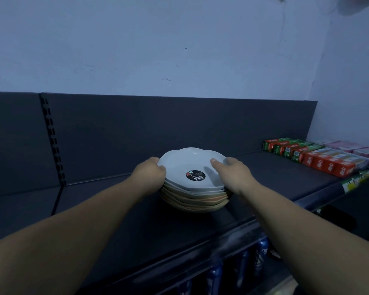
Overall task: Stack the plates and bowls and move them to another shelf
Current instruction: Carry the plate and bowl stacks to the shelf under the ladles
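Note:
A stack of several shallow plates [192,167] stands on the dark top shelf [115,209], near its middle. The top plate is white with a scalloped rim and a round black sticker; the ones beneath are cream and orange. My left hand [150,174] grips the stack's left side, fingers curled round the rims. On the right side my right hand [232,171] holds the stack, its thumb lying over the top plate's rim. The underside of the stack is hidden.
Red and green cartons [307,155] and pink boxes [354,149] lie in rows at the shelf's right end. A dark back panel with a slotted upright [52,139] rises behind. Blue cans [261,256] stand on the shelf below.

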### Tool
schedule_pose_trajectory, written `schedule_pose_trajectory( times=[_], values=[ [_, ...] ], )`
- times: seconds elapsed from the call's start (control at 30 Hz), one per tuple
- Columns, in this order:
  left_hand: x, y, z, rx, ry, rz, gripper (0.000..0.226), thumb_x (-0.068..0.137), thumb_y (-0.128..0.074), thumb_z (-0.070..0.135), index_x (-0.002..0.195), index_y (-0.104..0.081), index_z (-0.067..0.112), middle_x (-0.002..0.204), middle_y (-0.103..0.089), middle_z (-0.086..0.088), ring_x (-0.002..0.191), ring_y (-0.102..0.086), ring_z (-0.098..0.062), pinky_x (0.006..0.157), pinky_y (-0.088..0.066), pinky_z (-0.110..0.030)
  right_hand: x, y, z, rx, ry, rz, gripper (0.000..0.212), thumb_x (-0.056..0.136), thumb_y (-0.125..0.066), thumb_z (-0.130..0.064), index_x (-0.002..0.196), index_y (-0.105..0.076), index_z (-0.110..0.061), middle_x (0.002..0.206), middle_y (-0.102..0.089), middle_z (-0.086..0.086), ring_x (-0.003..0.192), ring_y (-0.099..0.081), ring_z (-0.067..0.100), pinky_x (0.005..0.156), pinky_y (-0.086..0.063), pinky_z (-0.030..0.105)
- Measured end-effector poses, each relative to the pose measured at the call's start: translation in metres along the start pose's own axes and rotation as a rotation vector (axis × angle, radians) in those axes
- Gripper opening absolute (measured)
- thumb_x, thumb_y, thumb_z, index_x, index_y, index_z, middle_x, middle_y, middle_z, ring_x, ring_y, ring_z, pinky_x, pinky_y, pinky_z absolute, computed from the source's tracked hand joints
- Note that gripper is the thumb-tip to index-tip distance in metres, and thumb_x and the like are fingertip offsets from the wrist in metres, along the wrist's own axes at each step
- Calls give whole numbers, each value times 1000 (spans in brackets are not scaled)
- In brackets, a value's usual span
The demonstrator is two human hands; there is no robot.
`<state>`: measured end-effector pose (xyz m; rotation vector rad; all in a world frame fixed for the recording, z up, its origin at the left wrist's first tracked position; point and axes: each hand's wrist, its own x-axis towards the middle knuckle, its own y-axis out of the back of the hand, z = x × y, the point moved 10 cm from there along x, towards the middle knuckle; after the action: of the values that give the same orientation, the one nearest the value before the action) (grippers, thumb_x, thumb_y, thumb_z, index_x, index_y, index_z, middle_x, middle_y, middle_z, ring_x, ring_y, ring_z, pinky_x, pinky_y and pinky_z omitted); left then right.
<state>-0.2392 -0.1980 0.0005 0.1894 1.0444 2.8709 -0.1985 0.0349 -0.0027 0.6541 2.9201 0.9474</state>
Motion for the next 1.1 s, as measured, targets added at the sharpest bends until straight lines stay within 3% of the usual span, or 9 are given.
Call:
schedule_pose_trajectory(
  times=[0.2, 0.37, 0.5, 0.57, 0.67, 0.83, 0.93, 1.03, 1.1],
  values=[
    [-1, 4, -1, 97, 24, 31, 37, 94, -35, 19, 129, -42, 12, 119, -54, -11, 96, -52, -25, 71, -39, -31, 0, -5, 1, 106, 7, -75, 67, 98, -47, -49, 152, -33, -12, 158, -33, 2, 142, -34, 22, 112, -28, 34],
    [-1, 2, 0, 27, 23, 48, 42, 95, -33, 19, 136, -36, 14, 119, -53, -10, 99, -52, -26, 70, -39, -31, -6, 1, 6, 267, -18, -58, 74, 94, -52, -53, 155, -24, -21, 158, -31, -2, 142, -35, 21, 105, -30, 31],
    [1, -3, 3, -52, -23, 8, 56, 97, -34, 17, 151, -21, 20, 153, -31, -4, 136, -35, -24, 99, -32, -29, -10, 1, 18, 290, -68, -37, 70, 89, -54, -57, 147, -40, -21, 148, -46, -2, 130, -50, 24, 106, -39, 34],
    [2, -7, 1, -53, -29, -17, 55, 98, -35, 19, 152, -20, 19, 156, -26, -2, 140, -30, -22, 109, -27, -30, -10, -1, 20, 302, -81, -44, 65, 79, -55, -63, 130, -55, -23, 129, -63, 0, 110, -63, 24, 100, -50, 43],
    [3, -10, -3, -71, -28, -28, 55, 100, -36, 27, 151, -21, 17, 157, -24, -1, 142, -27, -22, 116, -24, -35, -6, 0, 19, 341, -112, -57, 71, 68, -53, -67, 122, -60, -22, 116, -68, 1, 101, -67, 25, 94, -53, 47],
    [11, -6, -1, -96, 6, 6, 50, 98, -38, 30, 143, -37, 9, 151, -36, -8, 136, -37, -27, 107, -32, -36, -8, 3, 15, 271, -149, -60, 68, 91, -44, -59, 138, -49, -10, 134, -56, 7, 110, -55, 24, 82, -44, 33],
    [14, -3, -2, 21, 39, 32, 47, 95, -36, 34, 125, -48, -1, 132, -50, -19, 120, -48, -34, 96, -40, -39, -12, -1, 18, 209, -144, -62, 71, 96, -37, -56, 148, -34, -8, 147, -44, 8, 129, -46, 28, 95, -38, 36],
    [15, -8, -1, 141, 49, -24, 47, 92, -29, 44, 110, -50, 6, 126, -53, -7, 112, -48, -29, 88, -37, -34, -20, -4, 15, 166, -122, -62, 70, 101, -33, -49, 155, -14, -8, 158, -30, 8, 141, -33, 28, 104, -31, 33],
    [16, -7, 0, 138, 42, -50, 48, 92, -28, 45, 115, -50, 8, 130, -51, -7, 114, -46, -27, 88, -36, -32, -24, -4, 13, 178, -111, -68, 69, 103, -32, -46, 156, -7, -9, 159, -27, 7, 143, -30, 27, 105, -29, 32]
  ],
)
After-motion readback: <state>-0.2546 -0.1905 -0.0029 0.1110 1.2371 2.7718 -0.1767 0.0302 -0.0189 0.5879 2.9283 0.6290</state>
